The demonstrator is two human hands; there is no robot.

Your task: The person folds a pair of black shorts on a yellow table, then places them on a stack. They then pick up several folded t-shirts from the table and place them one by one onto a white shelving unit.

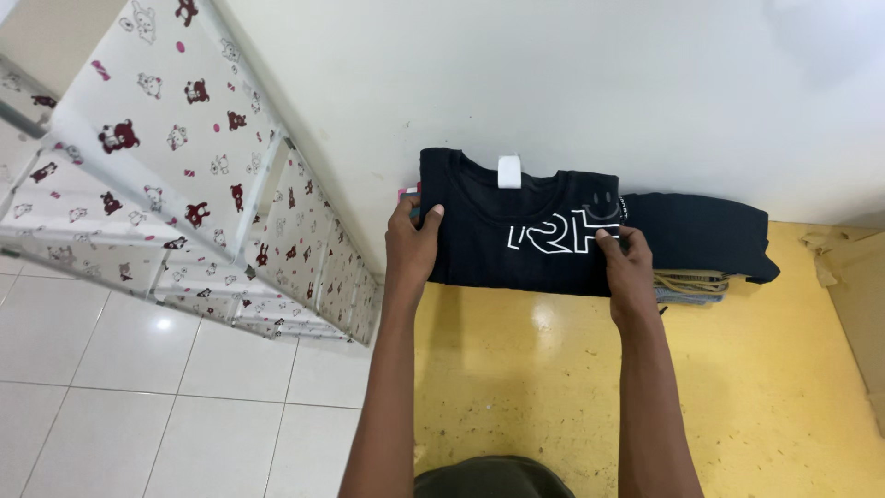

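**Both hands on a folded black shirt by the wall**

Head view, looking straight down my own arms. My left hand [412,242] is at the left edge of the folded black T-shirt [516,231], and that grip is closed on the fabric: thumb on top near the corner, fingers wrapped around the edge. My right hand [629,269] lies flat on top of the shirt's right part, fingertips touching the white outlined print on its chest. That grip is loose and narrow, fingers together and pressing down; I cannot tell whether any cloth is pinched beneath them.

The shirt lies on the yellow floor [756,387], its upper edge against the foot of the white wall [572,74]. A white tag [510,171] shows at the collar, turned towards the wall. The shirt sits on top of other folded clothes: another dark garment [710,242] stretches out to the right from under it, and just beneath that, peeking out beside my right hand, are a tan piece and a grey piece [691,286] stacked together. A sliver of pink and red cloth [408,194] shows at the left edge, just above my left thumb.

To the left, the yellow surface gives way to white floor tiles [138,397], and a fabric wardrobe with a teddy bear pattern [184,166] stands against the wall. At the far right edge, a piece of brown cardboard [853,277] lies on the yellow floor.
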